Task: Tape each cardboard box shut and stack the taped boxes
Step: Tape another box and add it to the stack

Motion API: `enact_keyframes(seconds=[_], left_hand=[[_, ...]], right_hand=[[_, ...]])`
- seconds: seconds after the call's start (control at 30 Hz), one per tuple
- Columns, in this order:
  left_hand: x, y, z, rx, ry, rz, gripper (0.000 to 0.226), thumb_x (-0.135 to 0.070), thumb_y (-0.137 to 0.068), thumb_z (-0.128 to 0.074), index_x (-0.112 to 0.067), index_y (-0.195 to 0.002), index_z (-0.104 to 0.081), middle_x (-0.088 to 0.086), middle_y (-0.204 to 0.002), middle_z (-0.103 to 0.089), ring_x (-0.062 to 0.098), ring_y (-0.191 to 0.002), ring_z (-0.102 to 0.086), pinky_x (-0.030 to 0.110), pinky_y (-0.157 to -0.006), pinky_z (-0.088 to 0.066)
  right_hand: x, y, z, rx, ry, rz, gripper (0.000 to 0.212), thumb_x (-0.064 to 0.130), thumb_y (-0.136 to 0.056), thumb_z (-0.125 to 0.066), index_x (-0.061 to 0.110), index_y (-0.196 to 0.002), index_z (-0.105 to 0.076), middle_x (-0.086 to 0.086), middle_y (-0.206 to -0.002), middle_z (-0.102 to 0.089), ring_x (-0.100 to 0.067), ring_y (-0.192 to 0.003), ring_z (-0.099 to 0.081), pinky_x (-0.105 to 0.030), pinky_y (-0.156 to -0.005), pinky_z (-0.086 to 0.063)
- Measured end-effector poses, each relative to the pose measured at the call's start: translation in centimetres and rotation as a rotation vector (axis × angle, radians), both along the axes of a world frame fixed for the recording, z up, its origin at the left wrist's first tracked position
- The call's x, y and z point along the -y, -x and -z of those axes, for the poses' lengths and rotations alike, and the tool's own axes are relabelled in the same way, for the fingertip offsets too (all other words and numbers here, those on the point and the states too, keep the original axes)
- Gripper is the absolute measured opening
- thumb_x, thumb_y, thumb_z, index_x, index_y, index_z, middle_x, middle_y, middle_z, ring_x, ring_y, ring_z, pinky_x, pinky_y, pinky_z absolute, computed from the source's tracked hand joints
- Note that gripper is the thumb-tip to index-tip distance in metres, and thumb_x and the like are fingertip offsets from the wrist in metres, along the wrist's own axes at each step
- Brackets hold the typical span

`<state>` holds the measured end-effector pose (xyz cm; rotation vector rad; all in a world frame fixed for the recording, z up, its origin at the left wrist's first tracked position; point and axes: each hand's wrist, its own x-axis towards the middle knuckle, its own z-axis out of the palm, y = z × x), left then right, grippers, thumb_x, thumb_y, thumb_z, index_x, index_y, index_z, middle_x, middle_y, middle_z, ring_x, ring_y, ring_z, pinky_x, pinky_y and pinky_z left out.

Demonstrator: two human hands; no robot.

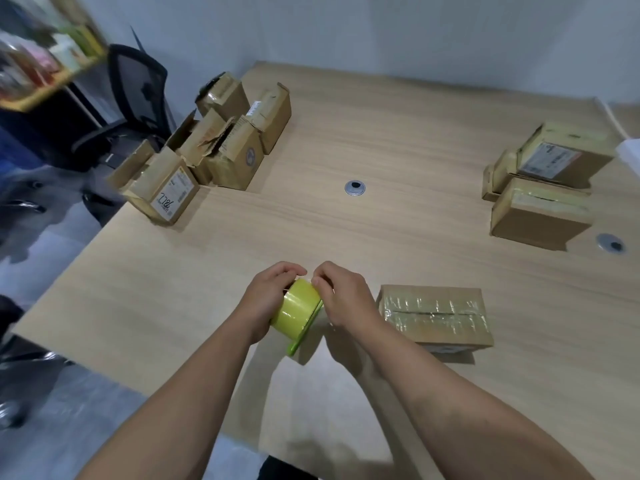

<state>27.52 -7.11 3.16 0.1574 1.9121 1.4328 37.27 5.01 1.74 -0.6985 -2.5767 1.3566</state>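
There is one yellow-green tape roll [296,308], and both hands are on it. The left hand [266,294] is wrapped round the left side of the roll, with its fingers [289,270] curled over the top. The right hand [344,296] is on the right side. Its fingers [320,276] are bent and pinch at the top rim of the roll. The roll is held just over the worktop [346,230], near the front edge.

One taped box [433,313] lies flat just beside the right hand, with shiny tape along its top. Three more taped boxes [540,211] sit close together on the far right, near that edge. I cannot tell if one sits on top of another. About five open boxes [239,161] are bunched at the far left, right by the left edge, with flaps sticking up.

A wide stretch of wood lies between the three groups of boxes. It has two round holes [355,187], one in the middle and one by the right boxes. One black chair [135,98] stands just past the left edge.
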Motion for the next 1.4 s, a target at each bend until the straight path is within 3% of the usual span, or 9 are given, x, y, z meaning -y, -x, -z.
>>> enact_keyframes(seconds=[0.17,0.23,0.47,0.6,0.7,0.87,1.07,1.27,1.4], left_hand=[[2.5,5.1,1.4,0.039,0.061,0.247,0.036,0.001,-0.095,-0.053,-0.023,-0.112,-0.072,0.003,-0.114,-0.071,0.019,-0.098,-0.067,0.032,-0.079,-0.051],[3.6,6.9,2.1,0.091,0.059,0.426,0.033,0.003,-0.094,-0.056,-0.018,-0.115,-0.072,0.005,-0.107,-0.074,0.019,-0.091,-0.069,0.035,-0.075,-0.051],[6.7,12.7,5.8,-0.075,0.154,0.49,0.021,-0.008,-0.091,-0.062,-0.022,-0.095,-0.077,-0.002,-0.084,-0.074,0.011,-0.074,-0.063,0.034,-0.069,-0.048],[7.7,15.6,6.5,-0.04,0.15,0.536,0.021,-0.017,-0.08,-0.065,-0.014,-0.096,-0.077,0.015,-0.092,-0.074,0.015,-0.078,-0.064,0.035,-0.072,-0.048],[7.8,17.2,6.9,0.057,0.187,0.515,0.026,-0.018,-0.077,-0.061,0.0,-0.091,-0.073,0.021,-0.079,-0.07,0.022,-0.07,-0.064,0.034,-0.067,-0.051],[8.5,19.6,8.0,0.16,0.31,0.622,0.022,-0.008,-0.086,-0.058,-0.004,-0.07,-0.071,0.014,-0.065,-0.066,0.022,-0.06,-0.058,0.027,-0.06,-0.046],[8.3,20.5,7.6,0.224,0.455,0.743,0.033,-0.007,-0.087,-0.05,-0.008,-0.057,-0.066,0.028,-0.082,-0.071,0.015,-0.048,-0.05,0.019,-0.048,-0.038],[8.0,21.1,8.3,0.273,0.566,0.831,0.025,-0.012,-0.087,-0.051,-0.006,-0.077,-0.073,0.007,-0.058,-0.057,0.012,-0.038,-0.036,0.02,-0.042,-0.027],[7.3,21.7,8.6,0.27,0.648,0.916,0.022,-0.015,-0.084,-0.05,-0.013,-0.074,-0.069,0.002,-0.052,-0.052,0.012,-0.038,-0.034,0.019,-0.042,-0.023]], right_hand=[[0.9,2.9,0.7,0.05,0.088,0.009,0.01,0.022,-0.099,-0.058,0.018,-0.093,-0.064,0.003,-0.084,-0.065,-0.021,-0.08,-0.057,-0.034,-0.075,-0.045],[1.6,4.7,1.0,0.063,0.127,0.024,0.011,0.023,-0.099,-0.058,0.017,-0.093,-0.066,0.002,-0.088,-0.067,-0.02,-0.083,-0.058,-0.031,-0.074,-0.043],[4.4,11.1,2.8,0.181,0.179,0.106,0.013,0.022,-0.098,-0.061,0.014,-0.092,-0.07,0.004,-0.088,-0.065,-0.014,-0.083,-0.057,-0.023,-0.068,-0.037],[4.8,14.4,3.4,0.207,0.215,0.155,0.014,0.02,-0.097,-0.063,0.02,-0.084,-0.066,0.007,-0.083,-0.065,-0.007,-0.075,-0.057,-0.007,-0.061,-0.037],[4.4,16.5,3.6,0.211,0.205,0.218,0.021,0.016,-0.097,-0.061,0.022,-0.077,-0.062,0.008,-0.077,-0.064,0.002,-0.069,-0.054,-0.004,-0.059,-0.036],[2.8,20.0,4.2,0.216,0.256,0.344,0.022,0.011,-0.097,-0.058,0.019,-0.077,-0.062,0.007,-0.074,-0.065,-0.001,-0.068,-0.058,-0.004,-0.056,-0.038],[2.7,22.8,6.8,0.44,0.26,0.232,0.018,0.018,-0.101,-0.05,0.013,-0.085,-0.056,-0.002,-0.098,-0.065,-0.017,-0.087,-0.056,-0.014,-0.059,-0.038],[3.0,24.8,8.1,0.614,0.173,0.188,0.023,0.031,-0.093,-0.063,0.01,-0.085,-0.058,-0.01,-0.098,-0.066,-0.02,-0.08,-0.057,-0.035,-0.07,-0.05],[3.1,25.2,8.8,0.698,0.03,0.143,0.027,0.034,-0.095,-0.063,0.01,-0.086,-0.056,-0.006,-0.085,-0.057,-0.023,-0.078,-0.056,-0.029,-0.065,-0.041]])
